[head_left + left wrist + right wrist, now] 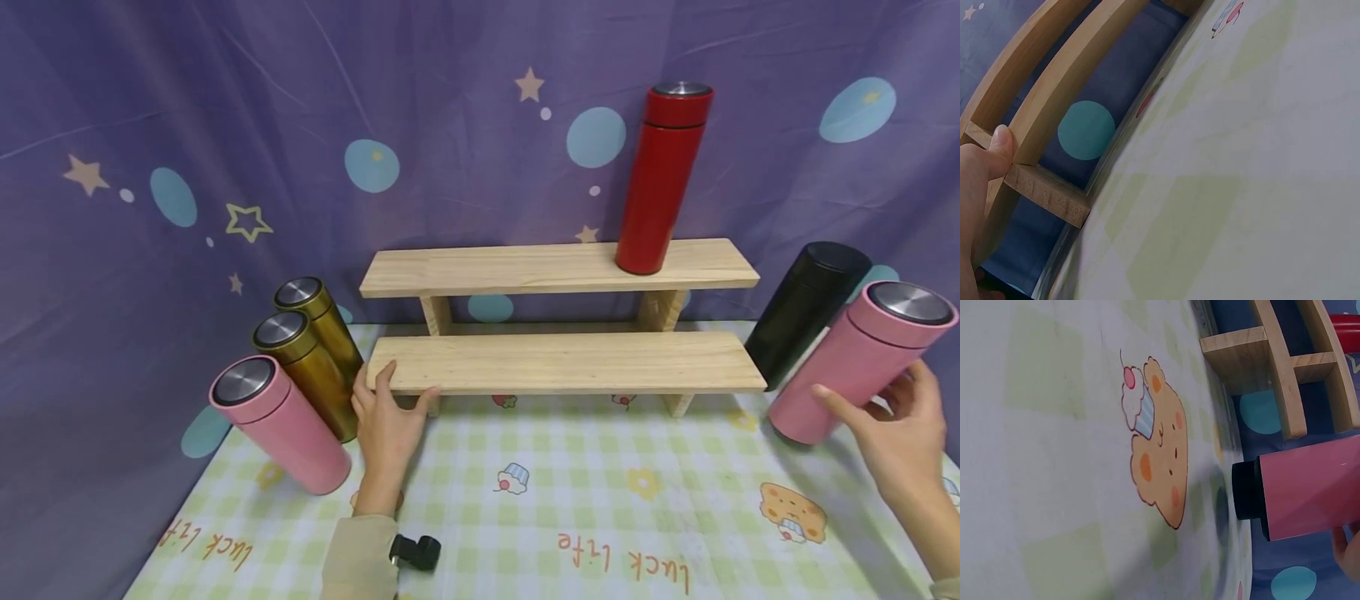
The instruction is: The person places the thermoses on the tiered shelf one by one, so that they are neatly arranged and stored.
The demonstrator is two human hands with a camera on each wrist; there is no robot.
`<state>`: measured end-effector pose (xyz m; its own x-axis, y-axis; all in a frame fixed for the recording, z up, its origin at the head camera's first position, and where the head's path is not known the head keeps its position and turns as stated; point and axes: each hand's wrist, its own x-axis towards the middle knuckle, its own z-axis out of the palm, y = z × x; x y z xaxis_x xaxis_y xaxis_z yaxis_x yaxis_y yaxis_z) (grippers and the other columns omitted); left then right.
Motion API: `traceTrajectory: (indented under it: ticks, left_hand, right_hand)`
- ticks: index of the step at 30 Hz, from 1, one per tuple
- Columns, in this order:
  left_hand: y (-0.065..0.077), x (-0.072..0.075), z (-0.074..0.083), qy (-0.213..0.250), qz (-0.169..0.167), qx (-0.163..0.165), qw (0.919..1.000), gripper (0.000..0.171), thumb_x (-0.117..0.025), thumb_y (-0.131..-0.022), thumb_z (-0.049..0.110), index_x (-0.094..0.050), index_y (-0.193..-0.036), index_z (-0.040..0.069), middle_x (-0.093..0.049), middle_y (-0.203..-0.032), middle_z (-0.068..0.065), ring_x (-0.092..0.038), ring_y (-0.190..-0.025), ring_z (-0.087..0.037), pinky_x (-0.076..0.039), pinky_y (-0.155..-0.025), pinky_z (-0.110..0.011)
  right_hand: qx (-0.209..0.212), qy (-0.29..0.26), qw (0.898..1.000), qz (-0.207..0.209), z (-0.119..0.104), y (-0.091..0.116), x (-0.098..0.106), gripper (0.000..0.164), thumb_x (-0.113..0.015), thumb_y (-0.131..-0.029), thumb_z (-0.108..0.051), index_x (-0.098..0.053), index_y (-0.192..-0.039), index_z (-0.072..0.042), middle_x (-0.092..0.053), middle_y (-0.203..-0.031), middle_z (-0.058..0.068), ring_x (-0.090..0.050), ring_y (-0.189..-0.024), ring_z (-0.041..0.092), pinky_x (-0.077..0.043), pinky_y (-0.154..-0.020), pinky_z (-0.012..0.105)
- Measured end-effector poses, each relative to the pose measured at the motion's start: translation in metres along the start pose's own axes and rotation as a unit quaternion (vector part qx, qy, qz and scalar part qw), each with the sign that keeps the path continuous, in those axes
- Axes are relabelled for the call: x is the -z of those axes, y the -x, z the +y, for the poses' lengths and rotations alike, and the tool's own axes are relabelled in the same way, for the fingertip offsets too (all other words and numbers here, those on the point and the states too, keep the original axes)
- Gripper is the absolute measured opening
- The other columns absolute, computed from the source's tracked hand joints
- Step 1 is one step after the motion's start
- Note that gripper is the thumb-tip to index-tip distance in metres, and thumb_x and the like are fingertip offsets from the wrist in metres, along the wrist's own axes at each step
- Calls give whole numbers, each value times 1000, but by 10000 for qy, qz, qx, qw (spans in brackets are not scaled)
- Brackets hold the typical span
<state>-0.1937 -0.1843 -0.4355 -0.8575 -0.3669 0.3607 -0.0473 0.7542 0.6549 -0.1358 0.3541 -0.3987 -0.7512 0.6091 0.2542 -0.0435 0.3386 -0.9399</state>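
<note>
At the left end of a two-tier wooden shelf [566, 363], my left hand [392, 433] grips the lower board. Its thumb [1001, 147] lies against the front edge, while the other fingers are at the top and end. On the right, my right hand [903, 433] holds a pink thermos bottle [855, 367] with a steel-topped lid. Its black base [1247, 490] appears off the cloth in the right wrist view, with a shadow beneath. A black thermos bottle [801, 308] stands just behind it. On the upper board stands a red thermos bottle [663, 183], towards the right.
Left of the shelf stand two gold thermos bottles [318, 379] and, nearer me, another pink thermos bottle [288, 433]. A green-and-white checked tablecloth [540, 508] covers the table. Behind the shelf hangs a purple curtain [465, 83] with stars and blue spots.
</note>
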Motion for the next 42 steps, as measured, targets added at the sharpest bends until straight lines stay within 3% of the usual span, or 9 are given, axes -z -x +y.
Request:
traceTrajectory:
  ticks: [13,25,29,32,35,37,42]
  left_hand:
    - [1,1,1,8,6,6,10000,83,-80,-78,53,-48,-145,15,-20,-158,-17,-22,-142,-37,-44,-81,-59]
    - [-1,4,-3,-45,31,20,10000,83,-79,-78,54,-48,-145,16,-19,-158,-17,-22,-141,-38,-44,-79,-60]
    - [-1,5,-4,-59,26,4,10000,83,-80,-78,53,-48,-145,15,-19,-158,-18,-22,-141,-39,-44,-80,-61]
    - [-1,3,-3,-26,-18,-31,10000,83,-79,-79,53,-47,-145,15,-18,-158,-18,-21,-141,-39,-45,-77,-60]
    - [-1,2,-2,-9,6,-45,10000,83,-79,-79,54,-47,-145,15,-18,-158,-18,-21,-141,-38,-46,-76,-59]
    - [0,2,-2,-9,24,-60,10000,83,-79,-78,54,-48,-145,15,-18,-158,-19,-21,-141,-39,-46,-76,-59]
    - [0,0,-1,-4,27,-93,10000,84,-79,-78,54,-48,-145,14,-19,-157,-19,-22,-141,-39,-46,-75,-59]
  right_hand:
    - [386,-17,9993,3,-11,6,3,84,-74,-80,11,-40,-149,-24,-52,-125,-12,-48,-108,3,-39,-84,6]
    - [888,-305,9954,-161,-28,16,-8,86,-71,-79,18,-40,-149,-21,-54,-128,-7,-51,-110,7,-42,-84,8]
    - [960,-1070,9892,-283,-33,19,-13,86,-70,-74,24,-45,-146,-15,-57,-127,-1,-53,-108,10,-42,-81,10]
    - [921,-1907,9766,-375,-36,19,-15,85,-68,-70,29,-48,-143,-11,-58,-125,4,-54,-107,13,-44,-81,11]
    - [887,-2209,9702,-453,-39,20,-16,86,-67,-69,31,-48,-143,-9,-58,-123,6,-55,-106,14,-45,-80,10]
    - [865,-2108,9726,-460,-41,21,-17,87,-68,-68,30,-48,-143,-10,-58,-123,5,-55,-105,14,-46,-80,10]
    - [951,-1275,9865,-392,-45,22,-20,88,-71,-71,25,-46,-146,-15,-58,-123,-1,-54,-106,11,-43,-81,11]
